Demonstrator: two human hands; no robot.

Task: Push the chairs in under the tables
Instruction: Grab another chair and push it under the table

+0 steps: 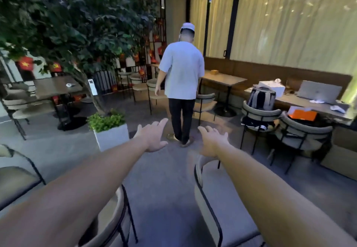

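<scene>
Both my arms stretch forward over the aisle. My left hand (154,136) is open with fingers spread and holds nothing. My right hand (211,140) is also open and empty, just above the curved back of a beige chair with a black frame (204,198) below my right arm. Another such chair (114,221) sits under my left forearm. Two chairs (260,114) (303,132) stand at the long table on the right (309,104). Further chairs (205,99) (154,92) stand by the far table (222,78).
A person in a light shirt and cap (182,84) walks away down the aisle ahead. A tree with a white planter (112,136) stands left of the aisle. A dark table (56,86) sits at the left. A backpack, laptop and boxes lie on the right table.
</scene>
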